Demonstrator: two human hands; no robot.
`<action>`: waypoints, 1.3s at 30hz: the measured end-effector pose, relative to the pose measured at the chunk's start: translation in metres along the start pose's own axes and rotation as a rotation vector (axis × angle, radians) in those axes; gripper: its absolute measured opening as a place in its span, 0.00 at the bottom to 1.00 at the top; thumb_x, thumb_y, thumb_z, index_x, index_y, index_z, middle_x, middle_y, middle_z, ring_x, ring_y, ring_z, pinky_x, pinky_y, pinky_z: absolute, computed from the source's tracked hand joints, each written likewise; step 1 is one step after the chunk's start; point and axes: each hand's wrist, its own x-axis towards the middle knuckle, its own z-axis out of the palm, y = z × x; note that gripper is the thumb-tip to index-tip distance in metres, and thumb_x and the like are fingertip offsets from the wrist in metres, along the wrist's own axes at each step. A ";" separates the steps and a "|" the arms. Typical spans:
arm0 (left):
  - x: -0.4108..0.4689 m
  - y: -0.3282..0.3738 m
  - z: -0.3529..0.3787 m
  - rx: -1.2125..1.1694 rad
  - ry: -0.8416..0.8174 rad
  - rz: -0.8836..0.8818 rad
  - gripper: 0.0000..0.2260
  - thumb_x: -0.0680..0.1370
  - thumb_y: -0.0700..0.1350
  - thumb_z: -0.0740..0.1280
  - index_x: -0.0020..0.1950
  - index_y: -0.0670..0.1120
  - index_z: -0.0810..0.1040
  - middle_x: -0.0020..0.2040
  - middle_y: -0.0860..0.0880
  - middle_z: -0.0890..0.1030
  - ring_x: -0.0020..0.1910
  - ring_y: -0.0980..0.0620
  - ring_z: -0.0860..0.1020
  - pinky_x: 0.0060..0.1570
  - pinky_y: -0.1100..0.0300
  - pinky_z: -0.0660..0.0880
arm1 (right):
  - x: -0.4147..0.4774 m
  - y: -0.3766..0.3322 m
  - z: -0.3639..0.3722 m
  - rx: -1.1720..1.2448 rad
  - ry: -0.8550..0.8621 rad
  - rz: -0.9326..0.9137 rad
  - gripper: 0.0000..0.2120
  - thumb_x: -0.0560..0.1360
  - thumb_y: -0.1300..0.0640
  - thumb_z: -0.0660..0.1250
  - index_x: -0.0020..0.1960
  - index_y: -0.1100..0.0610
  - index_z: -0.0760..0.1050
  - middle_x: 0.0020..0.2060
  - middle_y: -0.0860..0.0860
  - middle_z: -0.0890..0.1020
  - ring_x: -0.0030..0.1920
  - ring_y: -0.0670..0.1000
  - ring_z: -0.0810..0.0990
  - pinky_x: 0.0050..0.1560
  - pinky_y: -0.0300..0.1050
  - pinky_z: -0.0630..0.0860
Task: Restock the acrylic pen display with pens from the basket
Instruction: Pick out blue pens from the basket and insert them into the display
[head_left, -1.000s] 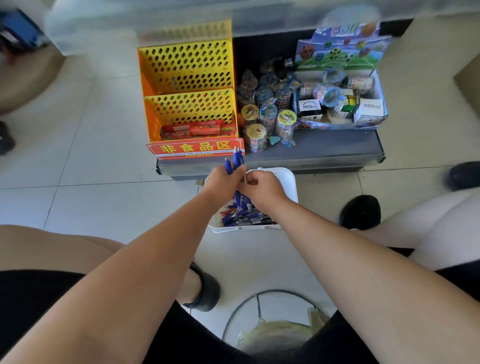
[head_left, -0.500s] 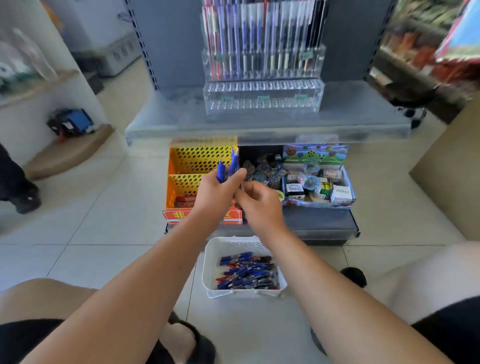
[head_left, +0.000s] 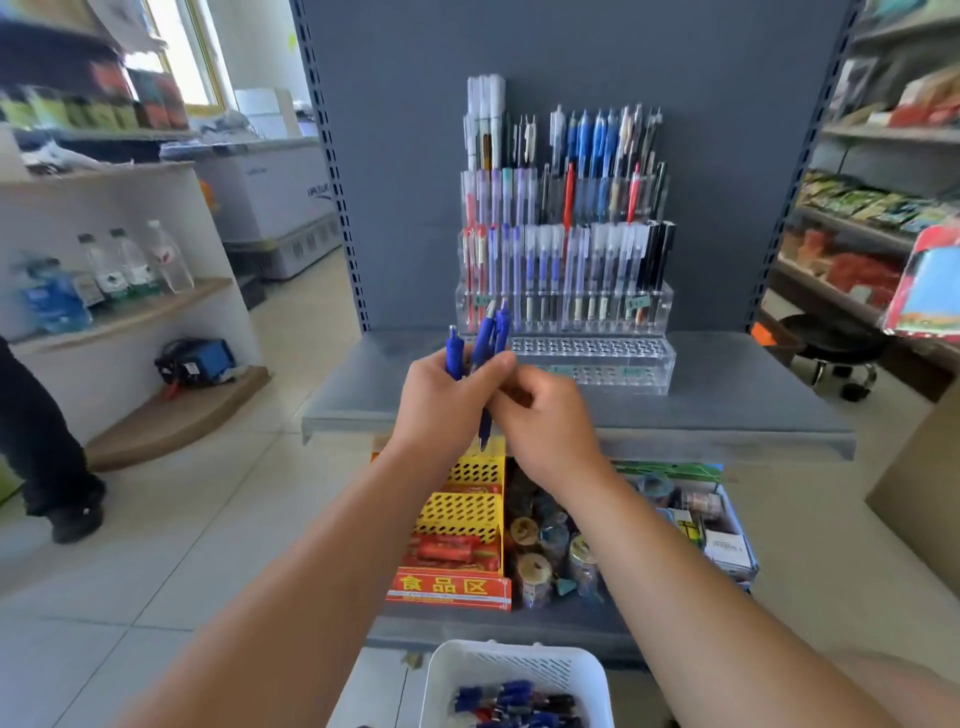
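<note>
- Broadly, the grey shelf (head_left: 727, 415) carries the job. It sits at about hand height for the person, so slots can be filled without stooping.
- On it the display (head_left: 649, 306) stands against the back edge, near the middle. Its tiers step up toward the back so every row shows. The upper tiers look well filled.
- Nearest the shelf's front edge, the front tier (head_left: 592, 358) shows only bare holes. That is probably where the stock is meant to go.
- Down on the floor below the shelf's front edge stands the basket (head_left: 441, 670), white and open-topped. It is close enough to reach down for another handful.
- Above the shelf's front edge, the left hand (head_left: 441, 400) has its fingers wrapped round a small bunch. It seems to serve as a holder.
- Touching it, the right hand (head_left: 545, 421) curls its fingers in against that bunch. Its tips are hidden, so I cannot tell whether they have a pen; drawing one out looks like the aim.
- Held upright, the blue pens (head_left: 485, 338) stand just in front of the display's left end. One pen's tip hangs below the fist.
- Lastly, loose pens (head_left: 514, 699) lie heaped in the basket, mostly blue, so much remains to be done.
</note>
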 end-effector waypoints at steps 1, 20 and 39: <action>0.011 0.003 0.001 -0.014 0.016 0.012 0.08 0.77 0.46 0.72 0.47 0.41 0.82 0.27 0.51 0.75 0.23 0.56 0.71 0.23 0.63 0.69 | 0.013 -0.002 0.000 0.000 0.016 -0.016 0.08 0.79 0.50 0.67 0.48 0.50 0.84 0.37 0.47 0.85 0.38 0.46 0.83 0.43 0.52 0.81; 0.129 -0.056 0.003 -0.116 0.216 0.026 0.14 0.78 0.49 0.70 0.32 0.54 0.82 0.22 0.59 0.69 0.22 0.60 0.65 0.29 0.62 0.64 | 0.156 0.032 0.010 -0.129 0.083 -0.193 0.04 0.76 0.54 0.73 0.48 0.51 0.86 0.33 0.39 0.83 0.35 0.36 0.81 0.36 0.27 0.72; 0.146 -0.085 -0.005 -0.123 0.306 0.036 0.09 0.77 0.50 0.71 0.39 0.49 0.79 0.30 0.51 0.71 0.30 0.55 0.67 0.31 0.65 0.69 | 0.177 0.071 0.045 -0.396 0.181 -0.124 0.07 0.77 0.51 0.71 0.43 0.53 0.82 0.32 0.48 0.83 0.33 0.51 0.80 0.36 0.50 0.79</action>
